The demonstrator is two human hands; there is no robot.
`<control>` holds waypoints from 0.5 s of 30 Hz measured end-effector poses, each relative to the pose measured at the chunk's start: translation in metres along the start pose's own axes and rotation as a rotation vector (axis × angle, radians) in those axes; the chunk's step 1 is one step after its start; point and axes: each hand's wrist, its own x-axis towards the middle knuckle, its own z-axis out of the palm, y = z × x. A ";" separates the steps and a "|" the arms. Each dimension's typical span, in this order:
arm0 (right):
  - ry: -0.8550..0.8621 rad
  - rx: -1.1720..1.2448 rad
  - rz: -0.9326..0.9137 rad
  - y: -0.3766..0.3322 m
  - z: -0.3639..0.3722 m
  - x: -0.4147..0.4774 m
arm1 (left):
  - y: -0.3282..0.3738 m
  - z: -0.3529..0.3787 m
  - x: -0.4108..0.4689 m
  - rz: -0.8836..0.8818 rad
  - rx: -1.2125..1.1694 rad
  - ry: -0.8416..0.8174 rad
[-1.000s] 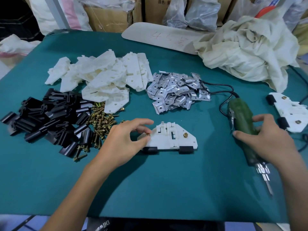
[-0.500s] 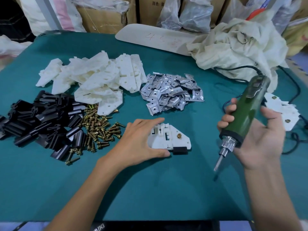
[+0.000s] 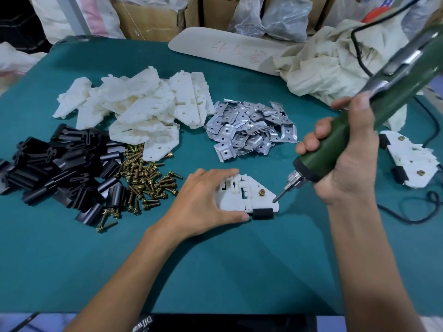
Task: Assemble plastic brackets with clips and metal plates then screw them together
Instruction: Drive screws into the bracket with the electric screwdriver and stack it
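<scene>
Far left on the teal-covered table (image 3: 215, 271): a heap of black plastic clips (image 3: 60, 168), loose brass screws (image 3: 141, 180) just beside it, and a pile of white plastic brackets (image 3: 143, 111) behind. The left hand (image 3: 203, 200) lies flat with straight fingers, pressing down the white bracket in work (image 3: 242, 195) at centre, gripping nothing. This bracket has a black fitted clip (image 3: 263, 213) at its front right and one seated brass screw (image 3: 261, 192) standing in the right hole. Its left part is hidden under the hand. Behind it is a heap of bent silver metal plates (image 3: 251, 133). The right hand (image 3: 347, 159) is wrapped fully round a green corded electric screwdriver (image 3: 335, 144), tilted, with the bit tip just beside the screw, not on it. Far right lies one finished bracket assembly (image 3: 407, 159). Judgement: parts fitted, driving not yet done, and many loose parts left.
</scene>
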 end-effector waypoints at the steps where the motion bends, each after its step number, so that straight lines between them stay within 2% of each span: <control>1: -0.031 -0.030 -0.028 0.001 0.004 0.000 | 0.000 0.000 0.000 0.002 -0.002 -0.001; 5: -0.107 -0.138 -0.118 0.010 0.015 0.000 | 0.000 0.000 0.001 0.002 0.006 -0.008; 15: -0.102 -0.229 -0.159 0.021 0.016 0.000 | -0.001 0.001 0.002 0.003 0.013 -0.014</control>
